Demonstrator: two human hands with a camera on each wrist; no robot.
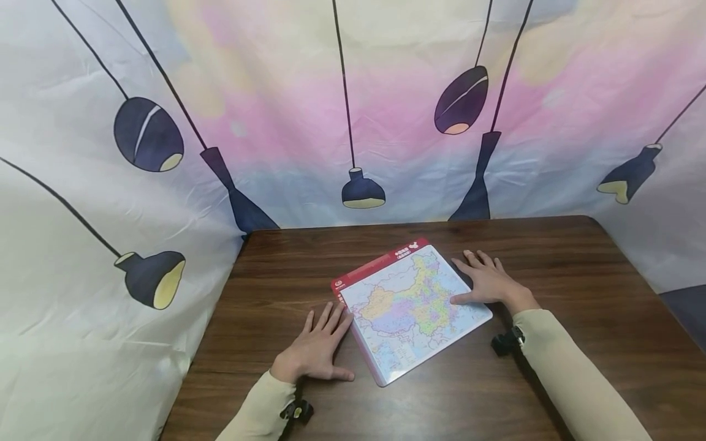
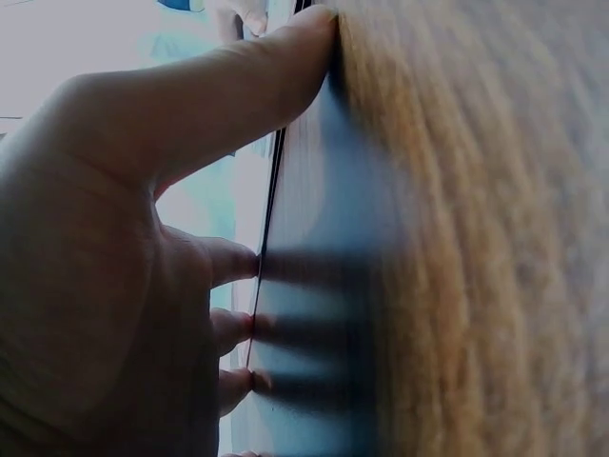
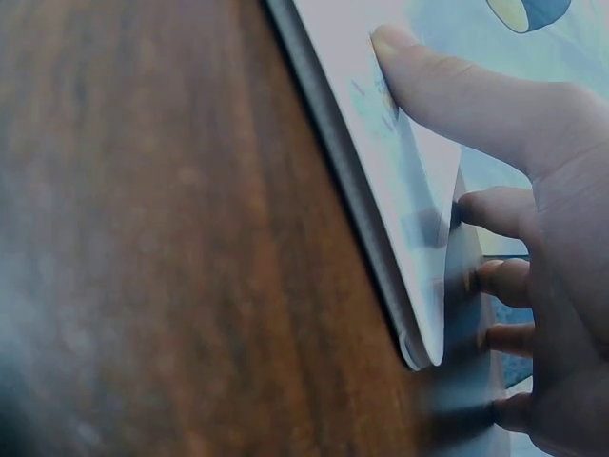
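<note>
- Map board (image 1: 410,309) was seen lying flat on the brown table (image 1: 579,275), just below the frame's centre, turned at an angle, red strip along its upper left edge.
- Left hand (image 1: 317,349) was laid flat on the table at the board's lower left edge, fingers straight and spread, fingertips (image 2: 245,262) touching the edge; nothing was gripped.
- Right hand (image 1: 488,282) was spread open at the board's right edge, thumb (image 3: 447,90) pressed on the map surface, other fingers on the table beside it.
- Lamp-print cloth (image 1: 353,110) was hung behind the table, filling the upper frame.
</note>
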